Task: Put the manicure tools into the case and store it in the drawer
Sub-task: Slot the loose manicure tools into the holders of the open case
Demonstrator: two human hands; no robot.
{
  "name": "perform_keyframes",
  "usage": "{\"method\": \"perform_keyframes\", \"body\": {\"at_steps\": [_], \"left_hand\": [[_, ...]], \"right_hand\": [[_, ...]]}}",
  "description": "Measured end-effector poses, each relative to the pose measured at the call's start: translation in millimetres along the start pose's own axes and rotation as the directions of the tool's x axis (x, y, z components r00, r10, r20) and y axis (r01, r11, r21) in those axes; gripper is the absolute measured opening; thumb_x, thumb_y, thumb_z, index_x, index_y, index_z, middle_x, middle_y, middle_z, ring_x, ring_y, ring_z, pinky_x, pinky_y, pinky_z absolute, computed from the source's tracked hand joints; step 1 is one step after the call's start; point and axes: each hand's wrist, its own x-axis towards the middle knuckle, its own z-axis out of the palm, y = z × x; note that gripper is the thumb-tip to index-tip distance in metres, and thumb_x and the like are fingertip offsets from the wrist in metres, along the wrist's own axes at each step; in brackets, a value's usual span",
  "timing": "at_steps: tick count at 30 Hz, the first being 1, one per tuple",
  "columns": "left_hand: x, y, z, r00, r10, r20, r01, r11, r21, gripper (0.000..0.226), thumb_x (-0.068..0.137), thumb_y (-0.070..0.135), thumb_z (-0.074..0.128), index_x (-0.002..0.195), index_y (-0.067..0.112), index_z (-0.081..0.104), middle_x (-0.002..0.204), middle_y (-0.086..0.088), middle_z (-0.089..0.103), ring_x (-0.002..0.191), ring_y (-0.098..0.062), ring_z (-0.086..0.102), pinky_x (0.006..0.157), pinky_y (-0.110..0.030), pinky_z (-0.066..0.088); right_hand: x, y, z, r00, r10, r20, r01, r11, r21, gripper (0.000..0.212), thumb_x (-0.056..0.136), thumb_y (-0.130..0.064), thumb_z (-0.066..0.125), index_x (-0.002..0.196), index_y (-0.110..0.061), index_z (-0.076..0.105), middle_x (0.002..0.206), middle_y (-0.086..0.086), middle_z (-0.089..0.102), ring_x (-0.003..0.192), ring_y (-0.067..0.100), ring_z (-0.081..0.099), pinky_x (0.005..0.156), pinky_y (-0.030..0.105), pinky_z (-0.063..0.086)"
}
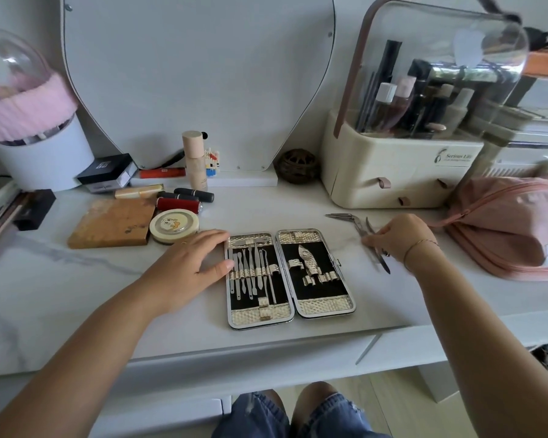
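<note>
A manicure case (325, 308) lies open flat on the white vanity top, gold-textured with black lining. Its left half holds several slim metal tools (253, 270) under straps; its right half holds one nail clipper (307, 257). My left hand (193, 260) rests flat on the table, fingertips touching the case's left edge. My right hand (396, 235) is right of the case, fingers closed on loose metal tools (378, 260) lying on the table. Small scissors (342, 217) lie just behind them.
Left of the case sit a round tin (174, 225), a brown palette (111, 222), lipsticks (184, 200) and a foundation bottle (195, 161). A cream cosmetics organiser (399, 172) stands back right, a pink pouch (513, 229) far right. A drawer front (250, 361) runs under the table edge.
</note>
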Motion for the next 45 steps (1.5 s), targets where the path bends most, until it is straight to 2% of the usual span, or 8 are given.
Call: {"method": "perform_keyframes", "body": {"at_steps": [6,15,24,28,34,37,41,45], "left_hand": [[0,0,0,1.0,0.007,-0.004,-0.007,1.0,0.001,0.061,0.085,0.054,0.041,0.14,0.031,0.032,0.146,0.015,0.031,0.125,0.008,0.021,0.103,-0.019,0.017],[0,0,1,1.0,0.004,-0.013,-0.004,1.0,0.024,0.058,0.088,0.05,0.043,0.141,0.03,0.031,0.147,0.014,0.03,0.134,-0.002,0.024,0.104,-0.018,0.016],[0,-2,1,1.0,0.007,-0.013,-0.006,1.0,0.017,0.066,0.081,0.059,0.037,0.14,0.03,0.032,0.146,0.013,0.032,0.134,-0.003,0.026,0.106,-0.02,0.018],[1,-2,1,1.0,0.015,-0.014,-0.015,1.0,0.01,0.067,0.08,0.06,0.037,0.14,0.03,0.032,0.146,0.012,0.032,0.134,-0.003,0.026,0.105,-0.02,0.019],[1,-2,1,1.0,0.014,-0.008,-0.013,1.0,0.018,0.065,0.082,0.058,0.038,0.141,0.03,0.031,0.147,0.013,0.031,0.134,-0.002,0.024,0.105,-0.019,0.017],[2,-2,1,1.0,0.013,-0.009,-0.013,1.0,0.021,0.066,0.082,0.058,0.038,0.141,0.029,0.031,0.147,0.011,0.031,0.134,-0.003,0.025,0.104,-0.018,0.017],[2,-2,1,1.0,0.003,-0.001,-0.003,0.999,0.035,0.069,0.081,0.058,0.038,0.142,0.027,0.031,0.148,0.01,0.03,0.135,-0.006,0.024,0.104,-0.017,0.016],[2,-3,1,1.0,0.002,0.0,-0.002,1.0,0.024,0.07,0.08,0.06,0.037,0.141,0.027,0.032,0.148,0.009,0.032,0.135,-0.007,0.026,0.108,-0.022,0.019]], "right_hand": [[5,1,-4,0.998,0.022,0.053,-0.022,1.0,-0.001,0.037,0.069,-0.039,0.076,0.069,-0.002,0.071,0.051,0.007,0.055,0.044,0.022,0.049,0.053,0.024,0.039],[6,-5,-15,0.985,0.06,0.162,-0.049,0.996,-0.076,0.043,0.072,-0.04,0.074,0.05,-0.005,0.063,0.036,0.001,0.054,0.044,0.019,0.051,0.047,0.022,0.04],[3,-10,-21,0.969,0.038,0.243,-0.01,0.993,-0.114,0.049,0.077,-0.043,0.068,0.044,-0.007,0.059,0.035,0.001,0.054,0.035,0.016,0.05,0.054,0.022,0.044],[-2,-10,-24,0.971,-0.069,0.229,0.092,0.991,-0.092,0.038,0.08,-0.034,0.067,0.056,-0.005,0.062,0.049,0.002,0.057,0.048,0.014,0.051,0.052,0.02,0.039],[-12,-3,-26,0.963,-0.24,0.126,0.202,0.945,0.256,0.023,0.08,-0.019,0.071,0.063,-0.007,0.063,0.057,0.002,0.059,0.045,0.006,0.048,0.052,0.02,0.038],[-24,-19,-26,0.951,-0.283,0.124,0.156,0.787,0.597,0.009,0.078,-0.005,0.07,0.084,-0.005,0.064,0.064,0.008,0.066,0.041,0.0,0.055,0.045,0.012,0.043],[-38,-59,-10,0.865,-0.401,0.3,0.008,0.61,0.792,0.018,0.082,-0.001,0.063,0.098,-0.009,0.06,0.062,0.002,0.069,0.049,0.004,0.063,0.045,0.012,0.045],[-40,-93,21,0.787,-0.439,0.434,-0.118,0.583,0.804,0.004,0.086,0.0,0.059,0.087,-0.004,0.059,0.056,0.003,0.067,0.052,0.007,0.067,0.042,0.012,0.047]]}}
